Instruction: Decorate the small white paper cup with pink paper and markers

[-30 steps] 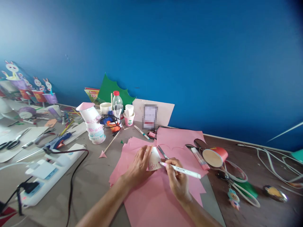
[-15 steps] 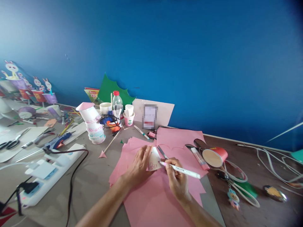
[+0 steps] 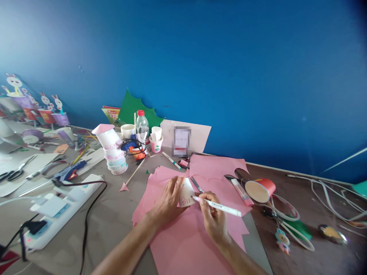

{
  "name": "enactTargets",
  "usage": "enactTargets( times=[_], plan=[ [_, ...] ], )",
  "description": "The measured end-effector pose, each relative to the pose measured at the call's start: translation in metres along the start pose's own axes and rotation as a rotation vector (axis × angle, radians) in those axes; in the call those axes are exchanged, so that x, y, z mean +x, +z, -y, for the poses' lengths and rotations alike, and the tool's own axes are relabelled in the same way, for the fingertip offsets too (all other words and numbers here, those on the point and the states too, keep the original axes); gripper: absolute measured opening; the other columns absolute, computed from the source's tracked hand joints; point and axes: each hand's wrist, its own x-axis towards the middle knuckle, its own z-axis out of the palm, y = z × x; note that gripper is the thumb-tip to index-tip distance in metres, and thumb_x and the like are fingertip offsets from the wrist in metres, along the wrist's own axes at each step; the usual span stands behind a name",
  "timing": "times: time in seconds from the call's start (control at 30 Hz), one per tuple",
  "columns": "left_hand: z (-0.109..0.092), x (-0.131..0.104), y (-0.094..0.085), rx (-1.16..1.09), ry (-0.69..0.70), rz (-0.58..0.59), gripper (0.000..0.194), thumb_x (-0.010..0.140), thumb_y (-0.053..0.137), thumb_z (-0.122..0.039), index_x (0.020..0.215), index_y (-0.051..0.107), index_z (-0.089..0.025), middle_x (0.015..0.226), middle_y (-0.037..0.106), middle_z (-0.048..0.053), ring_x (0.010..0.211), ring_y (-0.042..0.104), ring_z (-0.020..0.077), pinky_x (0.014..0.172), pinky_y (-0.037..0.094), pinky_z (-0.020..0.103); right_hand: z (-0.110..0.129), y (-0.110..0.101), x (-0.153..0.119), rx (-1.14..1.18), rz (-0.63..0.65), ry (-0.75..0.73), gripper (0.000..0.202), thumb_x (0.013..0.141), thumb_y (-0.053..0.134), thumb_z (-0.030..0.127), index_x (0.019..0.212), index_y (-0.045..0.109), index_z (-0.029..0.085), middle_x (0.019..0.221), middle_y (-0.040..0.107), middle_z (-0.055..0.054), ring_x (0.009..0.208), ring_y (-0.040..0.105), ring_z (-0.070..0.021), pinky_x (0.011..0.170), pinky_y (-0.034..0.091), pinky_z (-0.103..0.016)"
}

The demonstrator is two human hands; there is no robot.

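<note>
Clock positions were taken from the white piece [image 3: 187, 193], with 12 o'clock toward the blue wall [image 3: 229, 76]. The surface [image 3: 114, 214] was grey, with a dark brown section [image 3: 286, 263] beyond its edge at 3 to 5 o'clock. Pink sheets [image 3: 195, 244] overlapped beneath the white piece. A green sheet [image 3: 139, 109] stood against the wall at 11 o'clock, and a power strip [image 3: 77, 196] lay at 9 o'clock.

Containers were arranged as follows. The cup stack [image 3: 114, 153], capped by a pink cone, stood at 10 o'clock. The clear bottle [image 3: 142, 122] with a red cap stood at 11 o'clock; near it, a pink-and-white cup [image 3: 156, 146] contained a white item [image 3: 156, 132]. An orange cup [image 3: 138, 154] stood among tangled cable. Farther out at 10 o'clock, red and purple cups [image 3: 61, 119] held upright rabbit figures [image 3: 58, 103]. A red cup [image 3: 268, 188] lay on its side at 3 o'clock, mouth toward 9 o'clock.

The left hand [image 3: 169, 198] rested its fingers over the 9 o'clock side of the white piece; a grip underneath could not be confirmed. The right hand [image 3: 213, 217] had its fingers clenched around the white marker [image 3: 222, 207], tip at the printed-side edge, rear end toward 3 to 4 o'clock
</note>
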Motion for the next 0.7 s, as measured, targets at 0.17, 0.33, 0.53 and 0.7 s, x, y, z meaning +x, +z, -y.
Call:
enactTargets(
  times=[0.17,0.33,0.53,0.7],
  plan=[
    [-0.0001,0.0003,-0.0002,0.005,0.015,-0.016,0.084,0.086,0.061,-0.021,0.153,0.010,-0.019,0.131,0.051,0.020,0.122,0.053,0.0347,0.096,0.052,0.050,0.0024,0.0004,0.0001,0.029,0.005,0.007,0.025,0.100,0.050,0.040,0.087,0.062,0.023,0.074,0.058,-0.003,0.057,0.047,-0.0148,0.050,0.041,-0.028],
    [-0.0025,0.0012,0.0015,0.015,0.013,-0.060,0.080,0.088,0.059,-0.022,0.153,0.012,-0.019,0.129,0.052,0.020,0.120,0.054,0.0339,0.096,0.053,0.049,0.0049,0.0005,0.0011,0.048,0.010,-0.013,0.022,0.100,0.051,0.036,0.087,0.062,0.023,0.073,0.057,-0.001,0.056,0.046,-0.0139,0.050,0.041,-0.026],
    [-0.0031,0.0022,-0.0004,0.021,0.033,-0.057,0.081,0.086,0.059,-0.019,0.153,0.013,-0.017,0.129,0.052,0.020,0.119,0.054,0.0341,0.095,0.053,0.049,0.0063,0.0012,0.0016,0.051,-0.005,-0.010,0.022,0.099,0.052,0.036,0.085,0.062,0.023,0.071,0.056,0.000,0.056,0.046,-0.0138,0.050,0.041,-0.026],
    [-0.0039,0.0034,-0.0019,0.028,0.045,-0.071,0.081,0.087,0.059,-0.018,0.153,0.012,-0.018,0.129,0.052,0.020,0.119,0.053,0.0341,0.095,0.053,0.049,0.0072,0.0011,0.0021,0.041,0.007,-0.037,0.019,0.099,0.052,0.033,0.086,0.062,0.024,0.070,0.056,0.000,0.056,0.046,-0.0141,0.050,0.040,-0.026]
  ],
)
